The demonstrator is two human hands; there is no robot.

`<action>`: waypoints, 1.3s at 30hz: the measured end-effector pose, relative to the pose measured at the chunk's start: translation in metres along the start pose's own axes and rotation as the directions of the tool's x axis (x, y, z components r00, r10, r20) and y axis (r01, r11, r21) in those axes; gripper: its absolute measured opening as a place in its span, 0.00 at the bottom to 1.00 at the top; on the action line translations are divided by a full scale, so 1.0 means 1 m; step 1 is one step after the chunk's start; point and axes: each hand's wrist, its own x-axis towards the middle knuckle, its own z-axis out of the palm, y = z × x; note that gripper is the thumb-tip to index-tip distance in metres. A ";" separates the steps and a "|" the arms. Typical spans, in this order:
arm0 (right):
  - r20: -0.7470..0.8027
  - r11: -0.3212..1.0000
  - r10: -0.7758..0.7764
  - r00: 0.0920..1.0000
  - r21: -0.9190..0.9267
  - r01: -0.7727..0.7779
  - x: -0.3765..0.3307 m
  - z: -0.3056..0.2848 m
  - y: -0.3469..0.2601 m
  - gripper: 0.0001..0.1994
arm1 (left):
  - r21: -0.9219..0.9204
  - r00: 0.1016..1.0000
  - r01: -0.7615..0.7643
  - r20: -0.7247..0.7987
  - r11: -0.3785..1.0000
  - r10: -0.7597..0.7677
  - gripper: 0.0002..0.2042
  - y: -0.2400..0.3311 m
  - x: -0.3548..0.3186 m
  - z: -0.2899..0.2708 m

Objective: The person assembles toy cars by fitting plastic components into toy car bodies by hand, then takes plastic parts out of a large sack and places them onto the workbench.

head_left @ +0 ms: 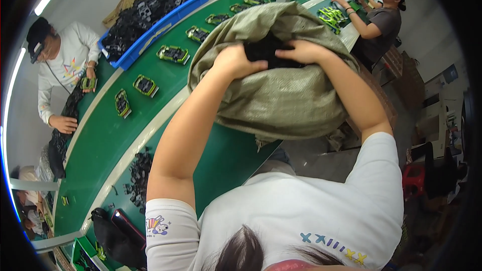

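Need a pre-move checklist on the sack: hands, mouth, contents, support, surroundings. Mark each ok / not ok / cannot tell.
1. Left hand and right hand at opposite sides of the sack mouth: ok.
2. Mouth open: ok, a dark gap shows between the hands.
3. Contents identified: cannot tell, too dark inside.
4. Sack fully supported: cannot tell, its underside is hidden.
5. Loose black parts clear of the sack: ok, they lie apart on the green surface.
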 end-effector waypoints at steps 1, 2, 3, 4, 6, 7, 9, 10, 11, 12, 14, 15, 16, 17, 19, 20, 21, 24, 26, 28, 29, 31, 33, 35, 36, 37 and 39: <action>0.001 0.999 -0.019 1.000 -0.048 0.019 -0.010 0.001 -0.003 0.46 | 0.130 0.983 0.042 0.173 0.991 -0.064 0.45 0.002 0.004 0.000; 0.030 0.998 -0.043 0.999 -0.044 0.044 -0.020 0.001 -0.003 0.46 | 0.149 0.969 0.044 0.235 0.988 -0.079 0.50 0.003 0.004 0.004; 0.063 0.998 -0.060 0.996 -0.028 0.061 -0.029 0.004 -0.003 0.47 | 0.172 0.947 0.041 0.307 0.984 -0.094 0.55 0.004 -0.002 0.005; 0.053 0.998 -0.058 0.997 0.025 0.056 -0.028 0.004 0.004 0.48 | 0.189 0.916 0.053 0.381 0.980 -0.123 0.59 0.007 -0.001 0.001; 0.017 0.993 -0.029 0.999 0.117 0.026 -0.024 0.002 0.004 0.50 | 0.173 0.919 0.099 0.361 0.980 -0.157 0.59 0.008 0.009 0.002; 0.012 0.989 -0.035 0.999 0.143 0.033 -0.021 0.003 0.003 0.51 | 0.145 0.923 0.152 0.332 0.978 -0.193 0.59 0.008 0.010 0.003; 0.007 0.993 -0.037 0.999 0.114 0.036 -0.009 0.018 0.002 0.51 | 0.095 0.942 0.144 0.290 0.985 -0.166 0.54 0.001 0.012 0.021; 0.031 0.995 -0.049 0.998 0.085 0.046 -0.013 0.014 -0.002 0.51 | 0.065 0.955 0.138 0.256 0.988 -0.150 0.53 0.006 0.009 0.027; 0.041 0.990 -0.058 0.997 0.132 0.052 -0.015 0.013 0.001 0.50 | 0.034 0.966 0.131 0.219 0.991 -0.136 0.51 0.008 0.000 0.034; 0.095 0.979 -0.061 0.994 0.201 0.041 -0.028 0.004 -0.007 0.49 | 0.019 0.982 0.052 0.181 0.998 -0.054 0.51 0.008 -0.012 0.032; 0.124 0.962 -0.061 0.990 0.273 0.025 -0.032 0.003 -0.005 0.47 | -0.082 0.972 0.075 0.227 0.994 -0.055 0.54 0.002 -0.015 0.027; 0.136 0.962 -0.073 0.988 0.270 0.034 -0.028 0.013 -0.001 0.47 | -0.098 0.965 0.110 0.249 0.989 -0.083 0.56 0.002 -0.013 0.028; 0.079 0.957 -0.119 0.990 0.276 0.093 -0.021 0.020 0.000 0.48 | -0.050 0.962 0.131 0.247 0.990 -0.114 0.57 0.001 -0.008 0.035; 0.021 0.948 -0.165 0.986 0.278 0.153 -0.014 0.024 -0.001 0.48 | -0.003 0.959 0.151 0.244 0.989 -0.145 0.58 0.001 -0.005 0.043; 0.052 0.924 -0.169 0.984 0.355 0.140 -0.019 0.028 -0.010 0.48 | -0.129 0.972 0.124 0.213 0.984 -0.094 0.56 0.009 -0.014 0.035; 0.045 0.939 -0.157 0.987 0.315 0.135 -0.022 0.028 -0.006 0.48 | -0.151 0.987 0.067 0.153 0.986 -0.044 0.54 0.010 -0.019 0.038; 0.043 0.951 -0.150 0.988 0.278 0.132 -0.025 0.030 -0.005 0.47 | -0.167 0.996 0.015 0.093 0.986 0.000 0.52 0.009 -0.026 0.040; 0.040 0.909 -0.180 0.983 0.389 0.151 -0.020 0.033 -0.006 0.48 | -0.207 0.991 0.090 0.119 0.974 -0.066 0.50 0.011 -0.024 0.041; 0.020 0.929 -0.139 0.990 0.348 0.124 -0.021 0.037 -0.008 0.48 | -0.183 0.975 0.147 0.190 0.972 -0.111 0.52 0.013 -0.025 0.041; 0.031 0.933 -0.151 0.988 0.335 0.132 -0.026 0.032 -0.007 0.48 | -0.202 0.988 0.095 0.141 0.975 -0.067 0.51 0.010 -0.032 0.041; 0.022 0.934 -0.164 0.986 0.325 0.148 -0.026 0.032 0.001 0.48 | -0.226 0.993 0.058 0.115 0.972 -0.032 0.49 0.008 -0.034 0.041; 0.025 0.908 -0.198 0.980 0.380 0.174 -0.026 0.033 -0.007 0.49 | -0.189 0.981 0.119 0.171 0.975 -0.086 0.48 0.011 -0.029 0.039; 0.087 0.921 -0.155 0.984 0.374 0.112 -0.027 0.032 -0.018 0.49 | -0.149 0.966 0.168 0.224 0.975 -0.132 0.48 0.013 -0.027 0.036; 0.096 0.925 -0.154 0.983 0.363 0.109 -0.031 0.028 -0.008 0.50 | -0.208 0.984 0.074 0.172 0.975 -0.038 0.49 0.018 -0.031 0.036; 0.107 0.927 -0.153 0.982 0.359 0.106 -0.032 0.028 -0.006 0.51 | -0.206 0.990 0.005 0.142 0.979 0.025 0.52 0.017 -0.034 0.036; 0.106 0.927 -0.153 0.983 0.360 0.105 -0.029 0.031 -0.007 0.51 | -0.205 0.989 0.005 0.143 0.979 0.025 0.52 0.018 -0.034 0.035; -0.022 0.934 -0.182 0.983 0.310 0.180 -0.023 0.038 -0.008 0.52 | -0.178 0.985 0.105 0.154 0.978 -0.078 0.51 0.023 -0.031 0.036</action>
